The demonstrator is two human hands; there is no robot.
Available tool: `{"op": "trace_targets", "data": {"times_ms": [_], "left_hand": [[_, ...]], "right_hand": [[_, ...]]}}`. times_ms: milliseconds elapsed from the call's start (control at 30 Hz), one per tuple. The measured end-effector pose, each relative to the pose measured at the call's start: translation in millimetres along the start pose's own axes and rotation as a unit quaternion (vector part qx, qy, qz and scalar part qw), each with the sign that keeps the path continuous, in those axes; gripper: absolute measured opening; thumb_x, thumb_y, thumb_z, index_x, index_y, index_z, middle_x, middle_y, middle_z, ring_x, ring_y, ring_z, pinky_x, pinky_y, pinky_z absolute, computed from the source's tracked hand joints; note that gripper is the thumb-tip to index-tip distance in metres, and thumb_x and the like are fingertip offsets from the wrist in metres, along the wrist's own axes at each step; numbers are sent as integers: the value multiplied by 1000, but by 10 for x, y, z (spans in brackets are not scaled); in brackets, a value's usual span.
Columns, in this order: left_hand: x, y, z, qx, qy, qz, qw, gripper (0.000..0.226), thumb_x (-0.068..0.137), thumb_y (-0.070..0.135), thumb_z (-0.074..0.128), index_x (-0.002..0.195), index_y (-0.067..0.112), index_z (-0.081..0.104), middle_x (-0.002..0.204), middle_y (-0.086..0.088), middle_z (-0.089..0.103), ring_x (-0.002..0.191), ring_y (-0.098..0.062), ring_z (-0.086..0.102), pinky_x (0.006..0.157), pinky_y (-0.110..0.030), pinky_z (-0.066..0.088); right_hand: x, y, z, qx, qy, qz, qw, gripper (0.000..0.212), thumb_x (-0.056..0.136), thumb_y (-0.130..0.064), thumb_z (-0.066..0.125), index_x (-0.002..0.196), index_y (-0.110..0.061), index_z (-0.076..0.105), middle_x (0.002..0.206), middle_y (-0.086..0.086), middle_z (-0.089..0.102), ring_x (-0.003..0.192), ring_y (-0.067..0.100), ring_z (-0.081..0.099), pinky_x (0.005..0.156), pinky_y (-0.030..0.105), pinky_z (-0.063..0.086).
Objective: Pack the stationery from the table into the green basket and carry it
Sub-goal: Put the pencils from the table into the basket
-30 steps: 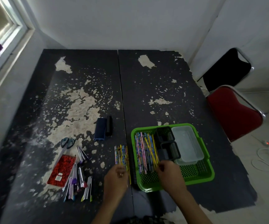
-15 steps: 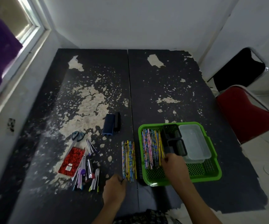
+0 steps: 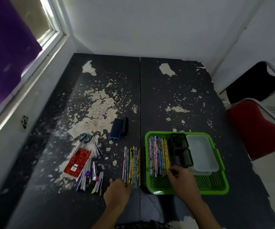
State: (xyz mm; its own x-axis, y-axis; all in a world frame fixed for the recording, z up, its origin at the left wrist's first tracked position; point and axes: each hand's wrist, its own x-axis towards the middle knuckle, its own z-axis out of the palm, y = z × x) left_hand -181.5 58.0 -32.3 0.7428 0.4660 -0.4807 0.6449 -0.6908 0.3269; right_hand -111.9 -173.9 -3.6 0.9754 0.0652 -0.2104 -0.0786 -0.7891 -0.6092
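Green plastic basket [image 3: 219,164] is sitting on the peeling black bench [image 3: 174,90], already holding a row of patterned pencils [image 3: 157,156], two black mesh cups [image 3: 180,149] and a clear lidded box [image 3: 201,152]. Right hand [image 3: 182,177] is resting inside at the pencil ends, fingers curled, can't tell if it's gripping any. Left hand [image 3: 117,192] is touching the loose pencils [image 3: 131,164] beside the basket, grip unclear.

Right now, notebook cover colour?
Red with a dark speckled pattern, white label; notebook, head view.
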Motion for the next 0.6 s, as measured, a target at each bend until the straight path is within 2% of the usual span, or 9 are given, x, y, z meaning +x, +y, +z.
{"op": "trace_targets", "data": {"times_ms": [133,233,367,467,533,600], "left_hand": [[-61,54,-78,-89,4,4,996,38,83,47,63,59,18,58,54,4,60,51,-6,58,52,-24,45],[-104,206,-212,-150,7,32,988,37,84,47,65,63,17,67,58,3,67,51,-7,63,54,-24,49],[-242,479,-379,-220,7,93,971,20,84,37,73,68,25,70,63,11,69,59,0,64,55,-20,47],[-328,630,-375,-201,-2,137,970,19,83,38,71,69,26,67,64,9,67,61,0,63,53,-19,47],[-358,691,-338,-150,5,166,975,25,84,44,67,68,25,61,63,8,64,58,-1,58,50,-17,41],[-359,733,-324,-107,15,185,977,29,88,49,64,72,25,61,65,11,64,56,1,54,49,-15,38]], "right_hand": [[41,-124,26,21,5,-33,999,8,92,-23,69,87,-22,75,78,-13,72,67,-1,65,65,29,57],[84,-249,69,33,-6,-52,998,12,93,-28,68,86,-23,75,77,-14,72,68,-1,66,66,28,58],[102,-525,155,125,-39,-52,990,21,94,-34,68,81,-21,77,69,-8,72,65,4,67,63,26,56],[123,-626,221,231,-79,-39,969,34,92,-34,70,68,-10,72,59,6,65,55,20,59,57,34,48],[142,-582,257,259,-78,-24,962,41,89,-24,72,59,0,56,52,11,48,51,14,43,54,32,37],[183,-462,285,230,-52,15,972,46,88,-18,72,53,-3,48,48,4,42,49,8,38,51,29,34]]}}
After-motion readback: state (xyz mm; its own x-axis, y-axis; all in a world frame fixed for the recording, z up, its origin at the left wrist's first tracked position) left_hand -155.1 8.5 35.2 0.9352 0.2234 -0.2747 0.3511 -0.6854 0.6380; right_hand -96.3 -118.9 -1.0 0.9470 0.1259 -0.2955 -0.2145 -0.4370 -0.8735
